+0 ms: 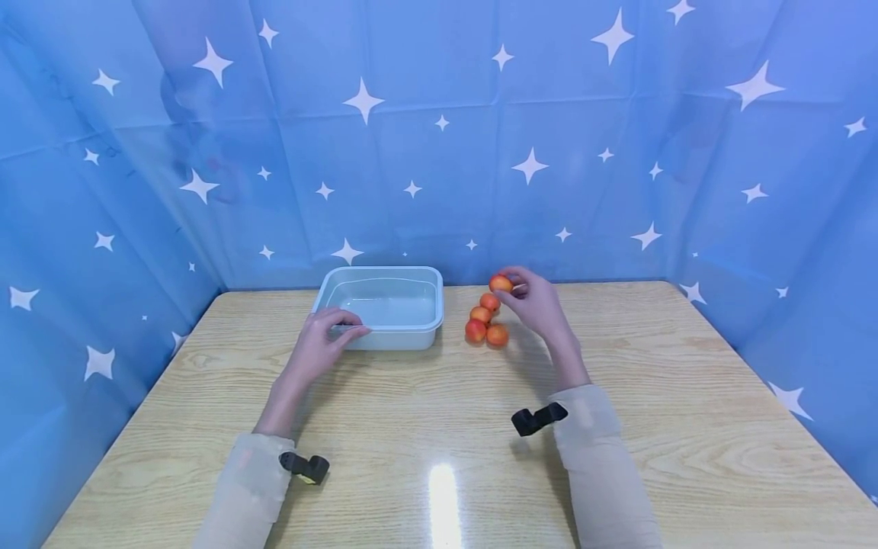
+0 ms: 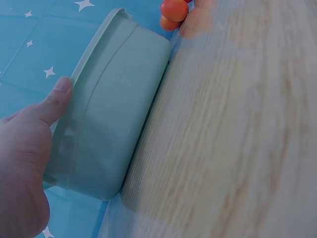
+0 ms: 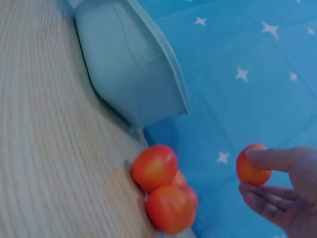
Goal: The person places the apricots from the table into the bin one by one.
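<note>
Right grip (image 1: 535, 305) pinching red-orange fruit (image 1: 500, 284), left grip (image 1: 319, 337) on light-blue tub (image 1: 398, 341)

Held fruit off the table (image 1: 384, 450), apart from four clustered fruits (image 1: 475, 330). Tub lies left of right grip, long axis left-right; left grip nearer, pinching its near rim (image 1: 405, 329). Table wood-grain, star-print curtain (image 1: 411, 152) right behind; small gap between tub and cluster.

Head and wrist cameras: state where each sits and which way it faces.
Head: on the head, facing forward and down at the table; left hand, right hand and sleeves show.
Left wrist: on that wrist, facing the tub side-on; left hand shows.
Right wrist: on that wrist, facing tub and fruits; right hand shows.
Shared by both wrist views: tub, fruits, table.
</note>
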Motion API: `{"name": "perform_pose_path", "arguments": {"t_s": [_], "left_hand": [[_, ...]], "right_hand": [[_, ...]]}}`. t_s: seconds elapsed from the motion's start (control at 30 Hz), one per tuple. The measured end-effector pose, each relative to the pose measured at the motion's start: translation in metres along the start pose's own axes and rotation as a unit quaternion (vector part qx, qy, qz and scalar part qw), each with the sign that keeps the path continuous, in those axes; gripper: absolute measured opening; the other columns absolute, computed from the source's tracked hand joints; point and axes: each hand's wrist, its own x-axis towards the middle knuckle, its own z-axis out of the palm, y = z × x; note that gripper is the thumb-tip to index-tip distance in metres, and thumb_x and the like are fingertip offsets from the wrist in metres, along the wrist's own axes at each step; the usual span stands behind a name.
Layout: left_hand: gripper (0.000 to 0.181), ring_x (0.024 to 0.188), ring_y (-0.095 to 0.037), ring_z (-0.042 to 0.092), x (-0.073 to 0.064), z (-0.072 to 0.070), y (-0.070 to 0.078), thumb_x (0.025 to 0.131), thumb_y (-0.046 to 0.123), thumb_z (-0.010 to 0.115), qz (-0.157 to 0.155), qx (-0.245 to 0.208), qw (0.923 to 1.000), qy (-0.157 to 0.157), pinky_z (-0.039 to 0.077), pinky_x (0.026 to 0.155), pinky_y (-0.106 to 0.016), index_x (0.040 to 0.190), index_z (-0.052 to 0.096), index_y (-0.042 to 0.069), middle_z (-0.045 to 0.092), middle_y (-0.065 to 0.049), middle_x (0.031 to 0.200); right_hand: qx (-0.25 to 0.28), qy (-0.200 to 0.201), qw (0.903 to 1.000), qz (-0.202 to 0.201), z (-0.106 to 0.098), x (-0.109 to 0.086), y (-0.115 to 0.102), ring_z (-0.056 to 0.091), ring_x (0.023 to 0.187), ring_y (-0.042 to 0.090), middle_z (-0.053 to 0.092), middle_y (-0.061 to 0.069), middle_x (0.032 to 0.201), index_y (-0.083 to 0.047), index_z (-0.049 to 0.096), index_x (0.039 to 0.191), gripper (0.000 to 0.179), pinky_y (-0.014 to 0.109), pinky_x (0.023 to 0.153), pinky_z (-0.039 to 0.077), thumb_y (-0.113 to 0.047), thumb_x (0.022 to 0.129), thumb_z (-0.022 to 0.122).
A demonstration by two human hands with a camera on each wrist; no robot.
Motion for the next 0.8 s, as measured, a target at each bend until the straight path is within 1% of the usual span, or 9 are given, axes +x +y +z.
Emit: {"name": "perform_pose_path", "arguments": {"t_s": [0.2, 0.37, 0.57, 0.8], "left_hand": [[0.009, 0.097, -0.024, 0.062, 0.000, -0.001, 0.000, 0.090, 0.019, 0.078, 0.001, 0.002, 1.0000, 0.001, 0.041, 0.096, -0.046, 0.093, 0.075, 0.011, 0.072, -0.002, 0.093], [0.009, 0.097, -0.024, 0.063, 0.000, 0.000, -0.001, 0.090, 0.019, 0.078, 0.005, 0.003, 1.0000, 0.002, 0.040, 0.097, -0.047, 0.093, 0.075, 0.011, 0.072, -0.002, 0.092], [0.009, 0.097, -0.023, 0.063, 0.000, 0.001, -0.002, 0.090, 0.019, 0.078, 0.007, 0.003, 1.0000, 0.003, 0.043, 0.093, -0.044, 0.093, 0.075, 0.010, 0.072, -0.002, 0.093], [0.009, 0.097, -0.024, 0.063, 0.000, 0.001, -0.001, 0.090, 0.019, 0.078, 0.002, 0.002, 1.0000, 0.003, 0.040, 0.097, -0.047, 0.093, 0.075, 0.011, 0.072, -0.002, 0.093]], "right_hand": [[0.004, 0.010, 0.9995, -0.031, 0.007, 0.002, -0.018, 0.066, 0.101, 0.035, 0.066, 0.020, 0.120, -0.005, 0.064, 0.128, 0.036, 0.046, 0.090, 0.053, -0.014, 0.095, 0.074], [0.010, 0.010, 0.9990, -0.043, 0.011, 0.003, -0.029, 0.066, 0.101, 0.033, 0.066, 0.019, 0.122, -0.005, 0.064, 0.130, 0.038, 0.044, 0.089, 0.053, -0.016, 0.094, 0.074], [0.027, 0.006, 0.9985, -0.048, 0.015, 0.003, -0.041, 0.066, 0.101, 0.029, 0.066, 0.015, 0.124, -0.007, 0.063, 0.132, 0.041, 0.042, 0.089, 0.053, -0.018, 0.094, 0.075], [0.054, 0.009, 0.9963, -0.067, 0.019, 0.002, -0.056, 0.067, 0.101, 0.026, 0.066, 0.012, 0.123, -0.009, 0.064, 0.131, 0.042, 0.040, 0.089, 0.054, -0.019, 0.093, 0.077]]}}
